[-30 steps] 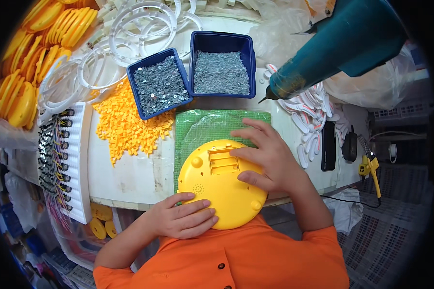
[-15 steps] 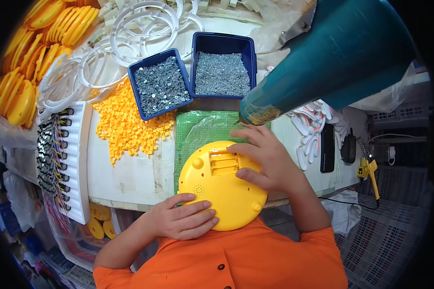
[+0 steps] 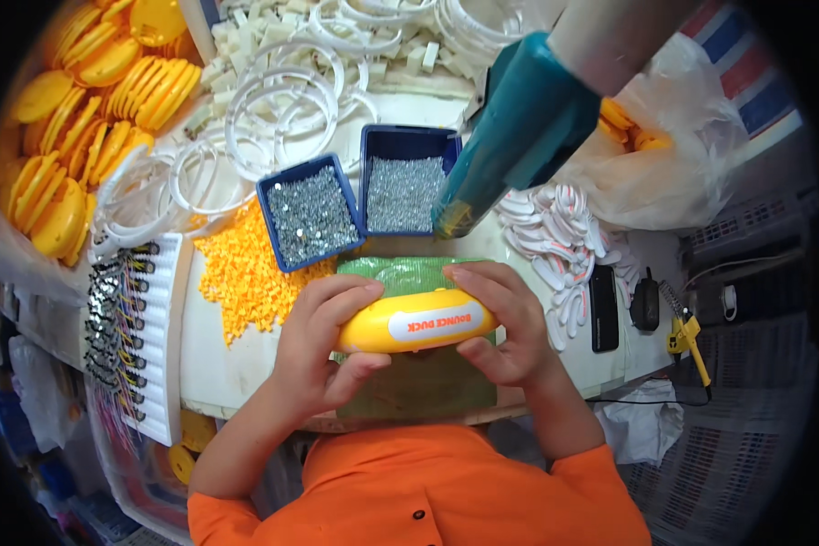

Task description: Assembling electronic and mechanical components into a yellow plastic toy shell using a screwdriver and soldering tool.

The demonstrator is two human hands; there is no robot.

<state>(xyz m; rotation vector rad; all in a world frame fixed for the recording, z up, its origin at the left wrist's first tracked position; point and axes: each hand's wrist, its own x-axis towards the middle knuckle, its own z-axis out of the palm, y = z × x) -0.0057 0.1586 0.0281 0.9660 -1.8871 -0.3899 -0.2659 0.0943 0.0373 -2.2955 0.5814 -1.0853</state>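
Between both hands a round yellow plastic toy housing (image 3: 364,329) is held edge-on, its rim with a white oval label facing me. My left hand (image 3: 323,337) grips its left end, fingers over the top and thumb below. The right end is gripped by my right hand (image 3: 510,323) in the same way. The flat faces of the housing are mostly turned out of sight. Beneath it lies a green mat (image 3: 419,391) at the table's front edge. Just beyond hangs the tip of a teal power screwdriver (image 3: 519,127).
Two blue bins, one of small metal parts (image 3: 311,218) and one of screws (image 3: 408,196), stand behind the mat. Yellow clips (image 3: 246,282) are heaped left, beside a white foam tray (image 3: 162,364) of wired parts. White pieces (image 3: 555,237), a black phone (image 3: 602,308) and a soldering iron (image 3: 696,350) lie right.
The housing has been tipped from its battery-compartment face onto its edge and moved forward over the mat. Both hands shifted to its ends. The view has tilted, and the screwdriver appears smaller.
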